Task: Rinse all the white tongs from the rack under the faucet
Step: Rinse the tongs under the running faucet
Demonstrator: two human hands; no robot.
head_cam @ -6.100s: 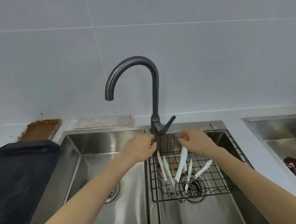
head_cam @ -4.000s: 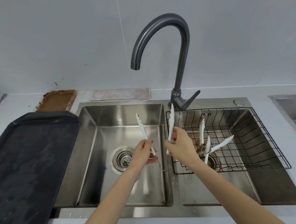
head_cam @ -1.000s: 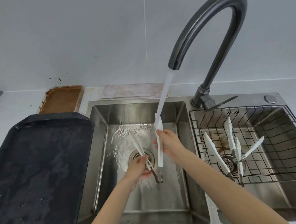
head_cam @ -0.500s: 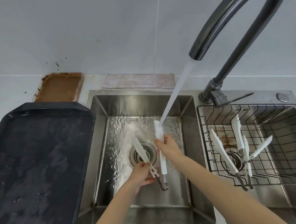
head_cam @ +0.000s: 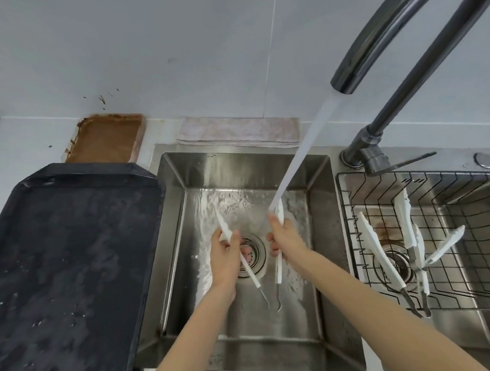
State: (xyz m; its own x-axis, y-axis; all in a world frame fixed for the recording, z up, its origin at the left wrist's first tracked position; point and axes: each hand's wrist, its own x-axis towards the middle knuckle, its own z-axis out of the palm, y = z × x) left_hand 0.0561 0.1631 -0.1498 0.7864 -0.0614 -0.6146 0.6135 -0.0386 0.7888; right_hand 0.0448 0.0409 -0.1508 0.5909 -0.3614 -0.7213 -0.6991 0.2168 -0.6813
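I have one pair of white tongs (head_cam: pixel 278 265) spread apart over the left basin (head_cam: pixel 173 247), one arm in each hand. My left hand (head_cam: pixel 224 258) is closed around the left arm, my right hand (head_cam: pixel 284 239) closed around the right one, whose tip sits right in the stream from the faucet (head_cam: pixel 378 33). The hinge hangs low toward the basin's front. To rinse well, I judge I should turn each arm so the water runs along both faces and then swap the left tip into the flow. Two more pairs lean in the wire rack (head_cam: pixel 356 236) in the right basin, waiting. A black tray (head_cam: pixel 70 253) lies along the counter's left edge, a brown-stained tray (head_cam: pixel 106 139) at the back, and a folded cloth (head_cam: pixel 234 130) behind the basin against the grey tiled wall.
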